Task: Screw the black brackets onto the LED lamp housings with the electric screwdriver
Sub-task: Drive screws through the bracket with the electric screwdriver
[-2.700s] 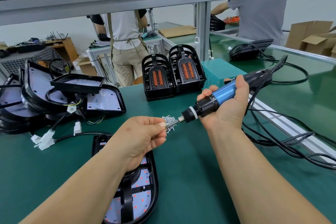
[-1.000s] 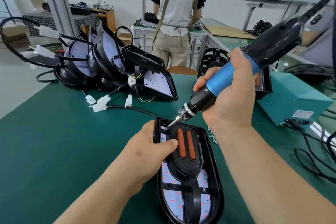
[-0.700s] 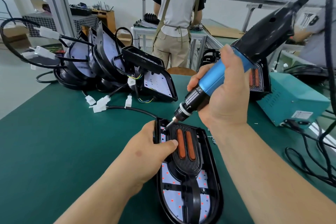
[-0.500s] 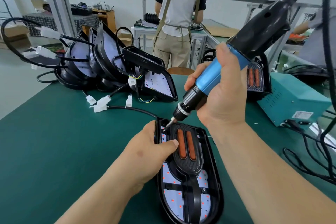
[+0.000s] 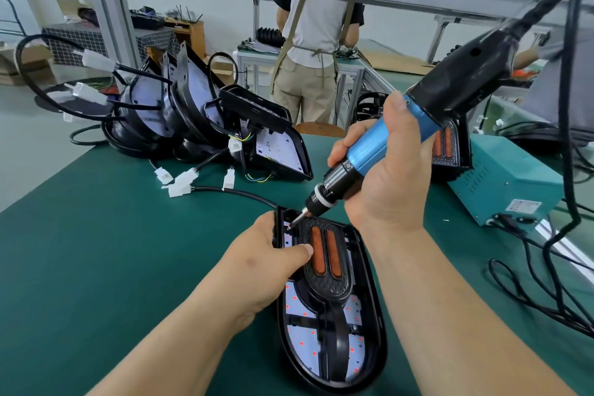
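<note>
Only the head view here. The right hand (image 5: 385, 177) has its fingers wrapped tight around the blue barrel of the electric screwdriver (image 5: 369, 151), which is tilted. Its bit tip is down at the top-left corner of the LED lamp housing (image 5: 375, 299). That housing lies flat on the green bench mat (image 5: 112, 251), right in front of the person. The black bracket (image 5: 324, 286) with two orange strips (image 5: 324, 254) sits inside it, over the LED board.

The left hand (image 5: 270, 254) grips the housing's upper-left edge, with the thumb lying across onto the bracket and the fingers curled over the rim.

Further back on the left there's a messy pile of housings (image 5: 180, 112) with white connectors (image 5: 181, 185) trailing out. A teal power box (image 5: 508, 177) sits on the right. Someone in an apron (image 5: 315, 51) stands at the next bench.
</note>
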{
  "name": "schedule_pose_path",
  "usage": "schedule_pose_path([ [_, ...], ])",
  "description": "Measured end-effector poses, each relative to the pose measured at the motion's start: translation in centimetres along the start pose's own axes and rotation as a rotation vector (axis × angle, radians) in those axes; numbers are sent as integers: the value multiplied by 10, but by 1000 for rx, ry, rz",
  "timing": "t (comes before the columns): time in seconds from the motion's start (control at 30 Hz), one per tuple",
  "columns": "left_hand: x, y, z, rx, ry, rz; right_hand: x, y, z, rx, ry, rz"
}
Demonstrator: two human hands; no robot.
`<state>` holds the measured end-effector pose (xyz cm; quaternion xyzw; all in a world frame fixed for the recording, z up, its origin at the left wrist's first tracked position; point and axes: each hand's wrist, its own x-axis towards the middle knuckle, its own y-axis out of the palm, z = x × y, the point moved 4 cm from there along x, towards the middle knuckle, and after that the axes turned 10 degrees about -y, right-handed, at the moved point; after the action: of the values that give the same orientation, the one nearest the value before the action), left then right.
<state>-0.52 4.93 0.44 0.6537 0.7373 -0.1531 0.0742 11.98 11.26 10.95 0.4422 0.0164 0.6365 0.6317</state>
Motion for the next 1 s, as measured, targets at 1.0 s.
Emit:
schedule_pose_path([
  [1.0, -2, 0, -4, -3, 1, -19, -6, -16, -2, 33, -9, -95],
])
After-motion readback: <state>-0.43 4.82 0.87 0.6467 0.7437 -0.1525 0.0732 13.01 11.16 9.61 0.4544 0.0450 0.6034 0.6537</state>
